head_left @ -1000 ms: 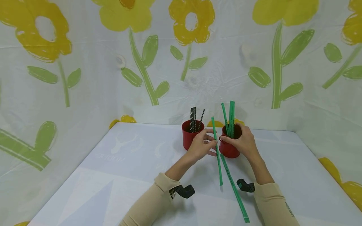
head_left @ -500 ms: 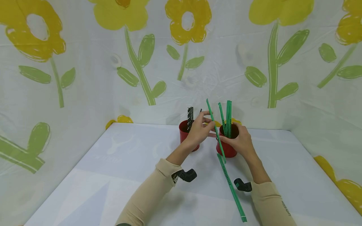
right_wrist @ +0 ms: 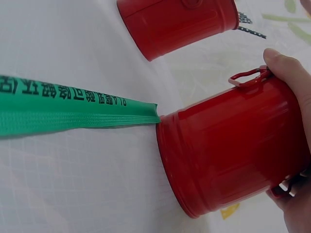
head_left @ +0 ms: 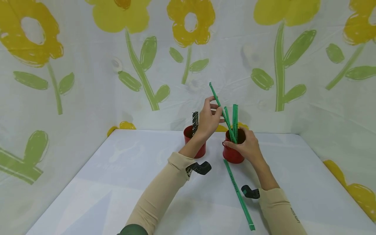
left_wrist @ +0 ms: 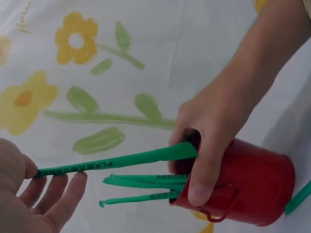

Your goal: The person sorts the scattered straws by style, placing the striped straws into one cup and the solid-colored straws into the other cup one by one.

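My left hand (head_left: 209, 120) pinches a green paper-wrapped straw (left_wrist: 116, 161) near its upper end. The straw slants down to the right, its lower end at the mouth of a small red metal bucket (head_left: 233, 156). Around that bucket's rim, my right hand (head_left: 249, 145) grips with thumb and fingers, the thumb on the near side by a wire handle (left_wrist: 226, 206). Several more green wrapped straws (left_wrist: 146, 181) stand inside the bucket, leaning out of it. Another green wrapped straw (head_left: 239, 195) lies on the white table, one end close to the bucket's base.
A second red bucket (head_left: 202, 151) stands to the left, partly behind my left forearm, holding black straws with white dots (head_left: 195, 120). Behind the table (head_left: 117, 173) hangs a white curtain (head_left: 232, 65) printed with yellow flowers.
My left hand has lifted the green straw up and brought its lower end over to the right bucket's mouth. The right hand keeps its grip on the bucket.
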`<state>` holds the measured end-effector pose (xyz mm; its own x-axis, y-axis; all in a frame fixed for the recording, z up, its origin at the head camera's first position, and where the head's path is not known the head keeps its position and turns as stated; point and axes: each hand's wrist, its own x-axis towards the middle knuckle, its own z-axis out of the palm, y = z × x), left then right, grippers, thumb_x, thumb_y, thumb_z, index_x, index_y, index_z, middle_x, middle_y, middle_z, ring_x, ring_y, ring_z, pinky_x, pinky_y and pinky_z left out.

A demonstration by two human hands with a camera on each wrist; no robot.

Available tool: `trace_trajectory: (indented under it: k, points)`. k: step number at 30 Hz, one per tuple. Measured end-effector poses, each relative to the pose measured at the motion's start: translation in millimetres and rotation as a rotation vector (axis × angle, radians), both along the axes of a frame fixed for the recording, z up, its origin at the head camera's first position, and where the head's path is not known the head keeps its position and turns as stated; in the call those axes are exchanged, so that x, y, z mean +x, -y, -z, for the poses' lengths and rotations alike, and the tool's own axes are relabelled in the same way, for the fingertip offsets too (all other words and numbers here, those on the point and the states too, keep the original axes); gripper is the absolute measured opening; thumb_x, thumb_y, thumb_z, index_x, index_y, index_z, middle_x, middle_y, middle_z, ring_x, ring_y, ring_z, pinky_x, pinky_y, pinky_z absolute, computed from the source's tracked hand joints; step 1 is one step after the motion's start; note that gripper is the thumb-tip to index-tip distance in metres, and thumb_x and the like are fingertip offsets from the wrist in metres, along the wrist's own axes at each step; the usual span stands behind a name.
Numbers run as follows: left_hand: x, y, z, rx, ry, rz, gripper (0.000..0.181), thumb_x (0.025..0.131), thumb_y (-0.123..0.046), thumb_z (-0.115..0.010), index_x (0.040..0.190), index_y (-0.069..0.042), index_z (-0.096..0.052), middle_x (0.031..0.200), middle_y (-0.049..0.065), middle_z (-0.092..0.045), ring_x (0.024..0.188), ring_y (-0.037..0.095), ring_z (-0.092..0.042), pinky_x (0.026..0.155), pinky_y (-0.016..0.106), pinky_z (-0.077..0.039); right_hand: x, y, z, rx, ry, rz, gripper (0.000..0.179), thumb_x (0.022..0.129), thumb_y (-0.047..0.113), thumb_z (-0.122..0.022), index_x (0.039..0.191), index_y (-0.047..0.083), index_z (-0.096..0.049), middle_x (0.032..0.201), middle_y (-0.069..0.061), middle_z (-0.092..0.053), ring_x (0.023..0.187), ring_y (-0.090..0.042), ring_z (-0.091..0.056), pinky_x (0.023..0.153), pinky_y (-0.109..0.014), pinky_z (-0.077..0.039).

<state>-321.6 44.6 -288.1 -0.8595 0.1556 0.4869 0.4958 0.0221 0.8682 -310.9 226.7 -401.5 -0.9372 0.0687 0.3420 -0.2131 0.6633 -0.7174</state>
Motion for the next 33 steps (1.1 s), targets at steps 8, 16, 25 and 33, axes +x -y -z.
trace_trajectory:
  k: [8,16,25,33]
  points:
    - [-5.7,-3.2,2.8,-0.055,-0.066,-0.061,0.042,0.102,-0.012,-0.049,0.142,-0.009,-0.036,0.111,0.019,-0.06,0.091,0.033,-0.068,0.066,0.031,-0.061,-0.2,0,0.1,-0.002,-0.02,-0.009,0.087,0.074,0.048,-0.083,0.141,0.012,-0.041,0.135,-0.015,-0.05,0.126,-0.035,-0.046,0.09,-0.058,-0.055]
    - [-7.1,-4.9,10.9,-0.123,-0.079,-0.083,0.044,0.101,-0.013,-0.049,0.142,-0.011,-0.035,0.108,0.016,-0.061,0.086,0.029,-0.07,0.068,0.027,-0.06,0.3,1,1.0,0.001,-0.028,-0.006,0.088,0.074,0.048,-0.082,0.142,0.012,-0.04,0.136,-0.015,-0.049,0.126,-0.034,-0.046,0.09,-0.058,-0.054]
    - [-9.2,-3.8,17.7,-0.152,-0.074,-0.066,0.045,0.101,-0.012,-0.05,0.143,-0.012,-0.035,0.107,0.014,-0.062,0.087,0.03,-0.07,0.069,0.028,-0.06,0.3,1,2.6,-0.006,-0.033,-0.016,0.088,0.074,0.049,-0.082,0.142,0.013,-0.04,0.135,-0.014,-0.049,0.126,-0.033,-0.046,0.091,-0.058,-0.054]
    - [-9.8,-4.0,17.8,-0.154,-0.073,-0.044,0.047,0.1,-0.011,-0.05,0.144,-0.012,-0.034,0.106,0.015,-0.063,0.089,0.03,-0.071,0.071,0.03,-0.06,0.3,1,1.8,0.007,-0.039,-0.006,0.087,0.075,0.05,-0.081,0.142,0.012,-0.04,0.134,-0.016,-0.05,0.125,-0.034,-0.046,0.091,-0.059,-0.053]
